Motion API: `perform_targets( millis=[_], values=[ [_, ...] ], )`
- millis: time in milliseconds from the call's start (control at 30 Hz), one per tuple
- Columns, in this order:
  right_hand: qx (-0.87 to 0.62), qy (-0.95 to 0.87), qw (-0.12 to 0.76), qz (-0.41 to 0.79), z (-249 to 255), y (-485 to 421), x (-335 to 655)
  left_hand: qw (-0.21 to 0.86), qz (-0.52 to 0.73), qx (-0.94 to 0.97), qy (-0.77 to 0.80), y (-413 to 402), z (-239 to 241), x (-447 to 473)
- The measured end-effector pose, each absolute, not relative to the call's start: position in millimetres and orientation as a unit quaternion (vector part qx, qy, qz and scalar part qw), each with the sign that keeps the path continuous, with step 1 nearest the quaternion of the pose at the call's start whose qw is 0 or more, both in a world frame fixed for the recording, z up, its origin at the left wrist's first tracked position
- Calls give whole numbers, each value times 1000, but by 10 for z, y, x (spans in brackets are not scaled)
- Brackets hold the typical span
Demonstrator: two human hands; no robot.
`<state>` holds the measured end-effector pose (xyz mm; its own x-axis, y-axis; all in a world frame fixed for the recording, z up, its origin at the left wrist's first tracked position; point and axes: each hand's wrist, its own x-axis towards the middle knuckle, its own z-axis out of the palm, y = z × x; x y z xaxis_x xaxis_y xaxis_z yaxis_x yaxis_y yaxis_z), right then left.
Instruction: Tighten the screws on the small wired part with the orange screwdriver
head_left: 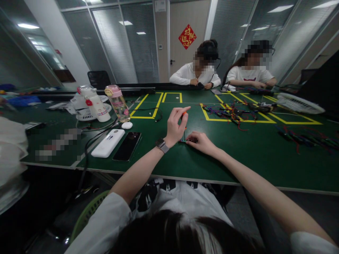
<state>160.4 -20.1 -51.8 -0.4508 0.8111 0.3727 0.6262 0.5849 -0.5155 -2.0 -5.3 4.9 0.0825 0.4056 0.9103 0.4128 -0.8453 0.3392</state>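
Observation:
My left hand (175, 124), with a watch at the wrist, is closed around the handle of an upright screwdriver (184, 113). Orange parts of the handle show between the fingers, and its thin shaft points down to the table. At the shaft's foot lies a small greenish piece (182, 141), too small to make out well. My right hand (201, 142) rests low on the table just right of it, thumb and fingers pinched together at its edge.
Left of my hands lie a black phone (127, 146), a white power bank (108, 143) and a white earphone case (127, 125). Behind them stands a pink-lidded bottle (118, 102). Tangled wire bundles (233, 112) lie to the right. Two people sit across the green table (169, 165).

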Motion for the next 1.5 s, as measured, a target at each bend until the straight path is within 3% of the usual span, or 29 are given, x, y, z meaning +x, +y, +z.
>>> perform_targets(
  millis=[200,633,967,1500],
  values=[
    [-430,-836,303,155,-524,-201,1606,27,-627,-728,-275,-58,50,-19],
    [-427,-836,304,160,-532,-192,1613,-45,-603,-757,-248,-68,54,-24],
    [-429,-838,300,152,-506,-214,1600,22,-637,-725,-259,-50,42,-5],
    [-431,-836,307,146,-516,-210,1600,11,-629,-736,-252,-73,55,-27]
  ],
)
